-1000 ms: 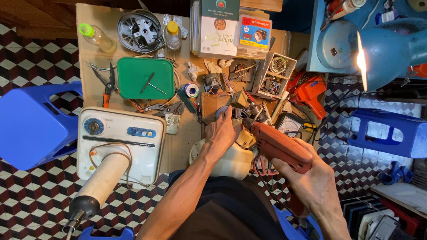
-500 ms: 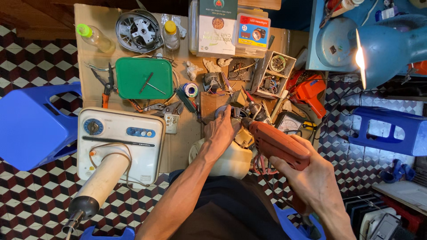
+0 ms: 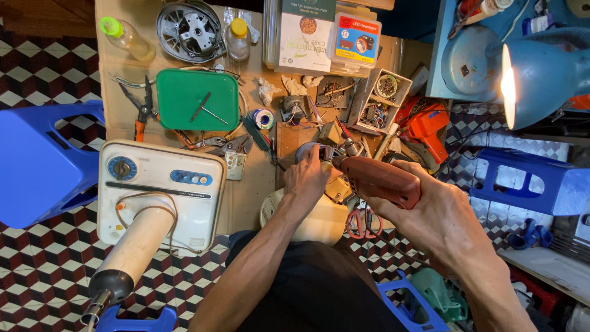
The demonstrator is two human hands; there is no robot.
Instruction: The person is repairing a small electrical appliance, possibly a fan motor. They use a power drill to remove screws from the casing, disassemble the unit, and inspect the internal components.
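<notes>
Clutter crowds the bench [image 3: 246, 203] on every side of my hands. Largest, at near left, is the white appliance [image 3: 161, 190] with its cream tube [image 3: 132, 246] overhanging the near edge; blue stools [image 3: 43, 163] close the left and right. Open bench is only the strip between appliance and cream housing [image 3: 319, 221]. My right hand [image 3: 433, 212] is wrapped tight on the red drill [image 3: 378, 180], its tip pointing left at the housing's top. My left hand [image 3: 307, 178] rests there, fingers curled; what they pinch I cannot tell. Farther off, the green tray [image 3: 196, 99] holds two thin tools, and the open box [image 3: 380, 101] holds small parts. Red scissors [image 3: 362, 221] lie under the drill.
</notes>
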